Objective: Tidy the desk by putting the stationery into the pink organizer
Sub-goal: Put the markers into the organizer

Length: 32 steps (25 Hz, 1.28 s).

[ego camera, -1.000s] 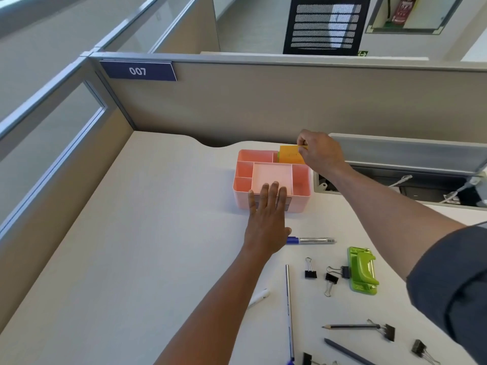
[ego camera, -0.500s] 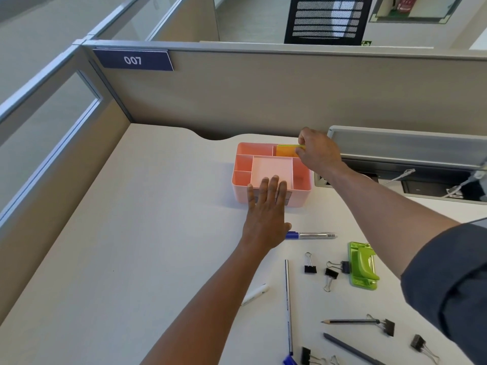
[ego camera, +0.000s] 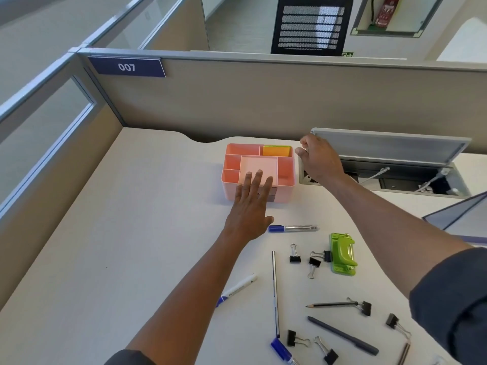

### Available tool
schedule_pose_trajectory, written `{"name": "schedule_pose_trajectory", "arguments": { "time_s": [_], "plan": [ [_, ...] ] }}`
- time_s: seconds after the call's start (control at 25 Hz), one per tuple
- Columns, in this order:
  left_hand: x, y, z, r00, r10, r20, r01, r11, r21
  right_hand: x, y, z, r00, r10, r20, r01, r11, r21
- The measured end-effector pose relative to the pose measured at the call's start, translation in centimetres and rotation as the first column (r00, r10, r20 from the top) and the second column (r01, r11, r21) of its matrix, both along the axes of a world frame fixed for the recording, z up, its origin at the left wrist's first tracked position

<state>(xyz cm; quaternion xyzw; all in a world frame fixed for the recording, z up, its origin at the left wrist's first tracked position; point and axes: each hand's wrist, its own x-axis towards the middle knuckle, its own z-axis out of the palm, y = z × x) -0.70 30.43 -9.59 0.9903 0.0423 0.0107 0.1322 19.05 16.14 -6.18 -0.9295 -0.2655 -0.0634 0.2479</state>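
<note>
Both hands empty: left hand (ego camera: 251,206) flat against pink organizer (ego camera: 232,177), right hand (ego camera: 320,160) loose.

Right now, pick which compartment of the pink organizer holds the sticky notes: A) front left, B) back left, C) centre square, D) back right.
D: the orange and green sticky notes sit in the back right compartment of the pink organizer, beside the right hand.
</note>
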Motion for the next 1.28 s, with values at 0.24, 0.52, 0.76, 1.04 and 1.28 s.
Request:
{"name": "schedule_pose_trajectory", "arguments": {
  "time_s": [0.24, 0.52, 0.76, 1.04, 1.28],
  "plan": [
    [-3.6, -0.8, 0.4, 1.0, 0.019, 0.013, -0.018, 0.999, -0.037, -4.5, -4.7, -0.6, 0.994, -0.061, -0.089, 0.075, 0.983, 0.167],
    [-9.7, -0.8, -1.2, 0.984, 0.111, -0.137, -0.129, 0.983, -0.133, -12.7, -8.7, -4.0, 0.987, -0.032, -0.156, 0.06, 0.982, 0.179],
    [-13.5, -2.1, -1.3, 0.955, 0.262, -0.142, -0.285, 0.942, -0.179, -20.8, -9.6, -7.3, 0.983, 0.072, -0.169, -0.039, 0.981, 0.19],
    [-17.6, -2.9, -2.0, 0.91, 0.371, -0.183, -0.383, 0.923, -0.035, -27.0, -9.0, -8.6, 0.958, 0.153, -0.244, -0.115, 0.98, 0.162],
    [-21.3, -1.4, -2.6, 0.877, 0.438, -0.194, -0.463, 0.88, -0.103, -29.6, -8.5, -8.7, 0.942, 0.193, -0.275, -0.152, 0.975, 0.163]
  ]
}}
